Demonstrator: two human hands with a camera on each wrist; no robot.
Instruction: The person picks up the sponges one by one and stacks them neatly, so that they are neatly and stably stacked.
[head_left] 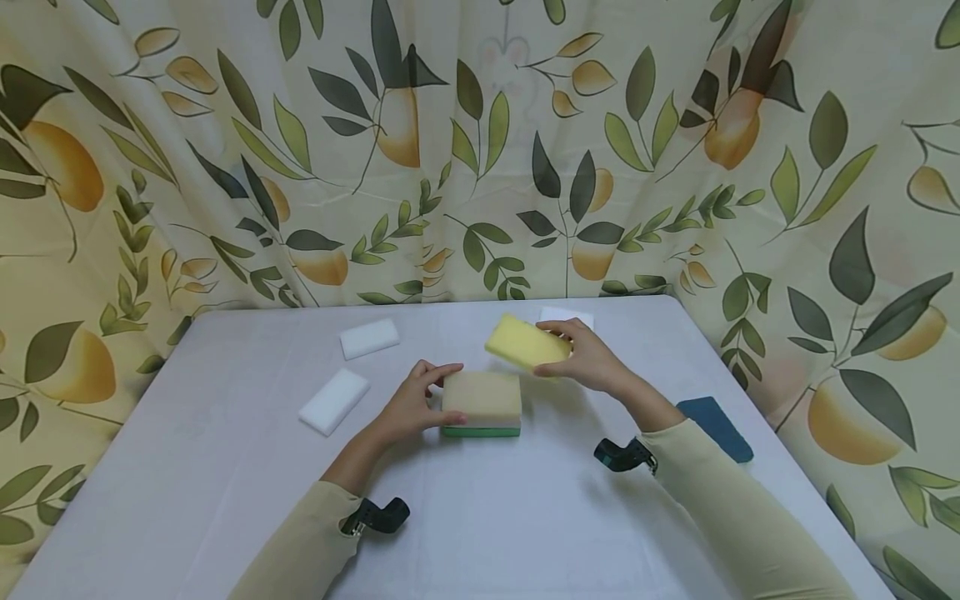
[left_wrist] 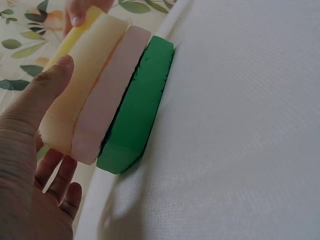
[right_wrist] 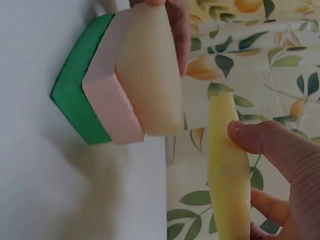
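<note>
A stack of sponge blocks stands mid-table: a green block (head_left: 483,432) at the bottom, a pale pink block (left_wrist: 112,95) in the middle and a cream sponge (head_left: 482,393) on top. My left hand (head_left: 411,404) grips the cream sponge at its left side, thumb on the near face and fingers behind. To the right and above, my right hand (head_left: 588,358) pinches a yellow sponge (head_left: 517,340) between thumb and fingers. That sponge is held tilted in the air, apart from the stack in the right wrist view (right_wrist: 227,165).
Two white blocks lie left of the stack, one farther back (head_left: 370,339) and one nearer (head_left: 334,402). Another white piece (head_left: 573,316) shows partly behind my right hand. A dark blue pad (head_left: 716,428) lies by the right edge, beside my forearm. A patterned curtain (head_left: 480,208) hangs behind the table.
</note>
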